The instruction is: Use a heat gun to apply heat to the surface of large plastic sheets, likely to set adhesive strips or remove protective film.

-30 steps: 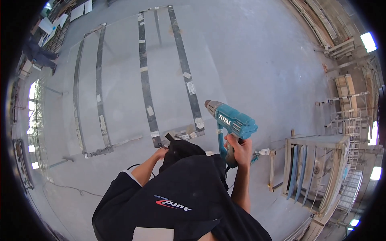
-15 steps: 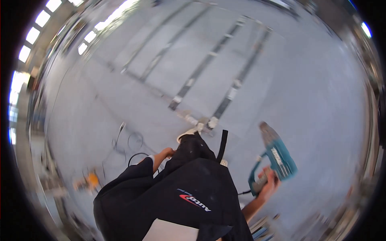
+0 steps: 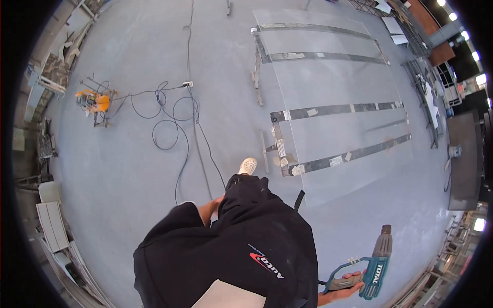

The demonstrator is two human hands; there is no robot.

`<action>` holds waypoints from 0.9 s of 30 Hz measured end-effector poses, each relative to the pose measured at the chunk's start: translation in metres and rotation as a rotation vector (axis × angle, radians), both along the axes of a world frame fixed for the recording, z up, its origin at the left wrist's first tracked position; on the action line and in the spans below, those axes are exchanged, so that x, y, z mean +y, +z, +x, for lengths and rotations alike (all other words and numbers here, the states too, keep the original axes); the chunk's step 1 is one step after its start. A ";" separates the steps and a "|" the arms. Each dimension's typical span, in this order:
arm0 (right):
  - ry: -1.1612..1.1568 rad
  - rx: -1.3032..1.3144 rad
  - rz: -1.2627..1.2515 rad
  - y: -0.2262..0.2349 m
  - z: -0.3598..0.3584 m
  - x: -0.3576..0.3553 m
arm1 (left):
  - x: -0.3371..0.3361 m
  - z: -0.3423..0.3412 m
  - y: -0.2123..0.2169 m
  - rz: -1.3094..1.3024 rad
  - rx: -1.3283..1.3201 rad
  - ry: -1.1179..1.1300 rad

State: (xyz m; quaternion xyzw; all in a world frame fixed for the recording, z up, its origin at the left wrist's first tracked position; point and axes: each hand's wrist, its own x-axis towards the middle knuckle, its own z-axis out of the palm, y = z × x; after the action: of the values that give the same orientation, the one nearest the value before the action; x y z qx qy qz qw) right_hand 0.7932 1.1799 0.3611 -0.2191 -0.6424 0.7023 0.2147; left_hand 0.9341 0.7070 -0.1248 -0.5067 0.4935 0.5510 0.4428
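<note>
Heat gun [image 3: 378, 268], near right: gripped by the right hand [image 3: 354, 288]. Left hand [image 3: 220, 200]: mostly hidden, cannot tell its state. Step, apparently: tool-holding; next move calls for slack cord [image 3: 322, 283].

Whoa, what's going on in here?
Somebody in dark clothes has a teal heat gun in their right hand, held out to the side over the floor. Their left hand is down by their leg, and only a bit of it shows. Ahead, to the right, there's a big see-through sheet over dark bars. To the left, dark cables loop across the floor near an orange machine. The heat gun isn't touching the sheet.
</note>
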 end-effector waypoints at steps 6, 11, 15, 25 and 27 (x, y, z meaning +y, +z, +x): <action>0.053 -0.012 0.036 0.019 -0.070 -0.016 | -0.021 -0.075 -0.052 0.053 0.119 1.096; -0.028 -0.090 0.273 0.000 -0.127 0.003 | -0.106 -0.123 -0.029 -0.188 0.355 1.037; -0.009 -0.090 0.297 0.003 -0.171 -0.010 | -0.107 -0.145 0.036 -0.262 0.319 0.612; 0.275 -0.108 0.199 -0.053 -0.205 0.075 | 0.005 -0.060 0.074 -0.380 0.289 0.585; 0.328 -0.123 0.201 -0.063 -0.220 0.104 | 0.037 -0.054 0.083 -0.438 0.282 0.596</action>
State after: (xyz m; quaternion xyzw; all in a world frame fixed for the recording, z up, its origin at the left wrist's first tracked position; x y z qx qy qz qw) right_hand 0.5737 1.2837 0.2981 -0.1314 -0.7482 0.6456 0.0785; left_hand 0.8806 0.7445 -0.0414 -0.6297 0.4866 0.6012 0.0730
